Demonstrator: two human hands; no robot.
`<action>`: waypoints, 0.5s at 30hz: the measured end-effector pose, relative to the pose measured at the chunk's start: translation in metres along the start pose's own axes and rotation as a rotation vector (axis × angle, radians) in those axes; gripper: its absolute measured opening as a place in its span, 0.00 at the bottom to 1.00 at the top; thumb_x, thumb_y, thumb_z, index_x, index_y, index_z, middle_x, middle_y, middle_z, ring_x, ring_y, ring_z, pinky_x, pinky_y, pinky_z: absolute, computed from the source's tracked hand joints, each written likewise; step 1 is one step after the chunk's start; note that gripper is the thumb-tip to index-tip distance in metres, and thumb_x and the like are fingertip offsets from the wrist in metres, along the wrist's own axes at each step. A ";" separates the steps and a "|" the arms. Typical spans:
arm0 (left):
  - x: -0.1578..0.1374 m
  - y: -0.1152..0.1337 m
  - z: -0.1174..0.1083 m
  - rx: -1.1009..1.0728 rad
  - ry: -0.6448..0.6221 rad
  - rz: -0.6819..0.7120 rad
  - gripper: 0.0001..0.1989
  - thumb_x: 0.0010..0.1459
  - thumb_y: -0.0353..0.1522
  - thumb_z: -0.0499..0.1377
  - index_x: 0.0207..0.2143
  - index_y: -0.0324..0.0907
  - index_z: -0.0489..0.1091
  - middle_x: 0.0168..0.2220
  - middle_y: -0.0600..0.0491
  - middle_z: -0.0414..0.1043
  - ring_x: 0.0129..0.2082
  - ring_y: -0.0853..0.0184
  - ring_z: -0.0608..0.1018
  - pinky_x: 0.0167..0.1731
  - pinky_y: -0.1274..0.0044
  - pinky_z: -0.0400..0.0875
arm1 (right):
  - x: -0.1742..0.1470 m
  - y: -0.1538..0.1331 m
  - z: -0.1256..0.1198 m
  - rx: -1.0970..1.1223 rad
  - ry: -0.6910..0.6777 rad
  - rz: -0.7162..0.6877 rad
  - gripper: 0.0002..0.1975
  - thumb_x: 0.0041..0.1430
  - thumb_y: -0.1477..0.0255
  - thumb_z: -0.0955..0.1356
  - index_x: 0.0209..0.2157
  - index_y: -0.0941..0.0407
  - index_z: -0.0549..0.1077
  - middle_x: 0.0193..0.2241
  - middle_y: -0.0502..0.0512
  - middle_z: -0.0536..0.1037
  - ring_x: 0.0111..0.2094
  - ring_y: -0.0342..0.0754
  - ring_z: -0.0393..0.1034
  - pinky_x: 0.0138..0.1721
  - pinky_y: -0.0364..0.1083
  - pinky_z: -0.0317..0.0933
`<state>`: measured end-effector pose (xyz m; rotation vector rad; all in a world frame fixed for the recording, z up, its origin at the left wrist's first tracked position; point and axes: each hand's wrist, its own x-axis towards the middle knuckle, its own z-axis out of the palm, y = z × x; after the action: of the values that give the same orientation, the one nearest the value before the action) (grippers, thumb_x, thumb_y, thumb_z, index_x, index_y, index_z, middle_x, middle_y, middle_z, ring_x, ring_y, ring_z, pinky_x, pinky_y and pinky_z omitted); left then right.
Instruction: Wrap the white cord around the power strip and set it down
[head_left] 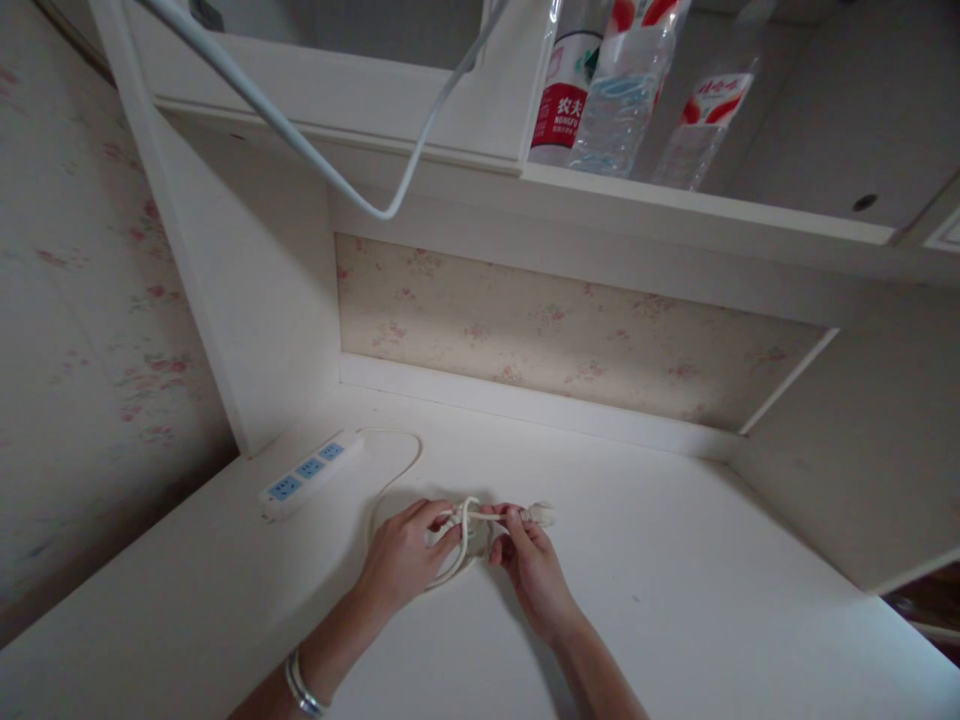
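Observation:
A white power cord lies in loose loops between my two hands, just above the desk. My left hand, with bangles at the wrist, pinches the looped part of the cord. With thumb and fingers, my right hand grips the cord close to its pale plug, which points right. From the loops the cord runs back behind my left hand to a white power strip with blue socket faces, lying at the left of the desk. Some fingertips are hidden behind the loops.
The white desk has a side panel at the left and another at the right. Overhead, a shelf holds several plastic bottles. A thick pale cable hangs down in front of the cabinet.

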<state>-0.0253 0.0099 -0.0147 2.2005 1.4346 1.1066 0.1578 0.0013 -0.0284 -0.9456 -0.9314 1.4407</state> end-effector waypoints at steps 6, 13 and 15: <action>0.000 0.001 -0.004 0.161 -0.020 0.060 0.11 0.59 0.37 0.53 0.41 0.46 0.71 0.36 0.51 0.74 0.37 0.65 0.75 0.40 0.75 0.68 | -0.001 0.003 0.001 -0.098 -0.007 -0.020 0.22 0.56 0.53 0.65 0.37 0.58 0.74 0.15 0.47 0.68 0.20 0.41 0.58 0.28 0.41 0.54; -0.003 0.014 -0.010 0.418 -0.032 0.169 0.11 0.61 0.35 0.50 0.40 0.45 0.71 0.37 0.50 0.73 0.39 0.60 0.73 0.41 0.68 0.64 | -0.002 0.010 0.008 -0.072 -0.042 0.028 0.24 0.55 0.51 0.65 0.39 0.59 0.72 0.16 0.48 0.70 0.19 0.40 0.60 0.26 0.40 0.54; -0.004 0.017 -0.009 0.437 -0.041 0.210 0.11 0.61 0.33 0.49 0.42 0.45 0.70 0.38 0.50 0.73 0.40 0.60 0.72 0.41 0.68 0.63 | -0.002 0.011 0.011 -0.062 -0.036 0.048 0.25 0.55 0.51 0.65 0.40 0.59 0.72 0.17 0.49 0.71 0.19 0.41 0.62 0.26 0.41 0.56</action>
<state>-0.0217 -0.0029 0.0002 2.7092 1.5753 0.8613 0.1438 -0.0023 -0.0350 -0.9962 -0.9903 1.4806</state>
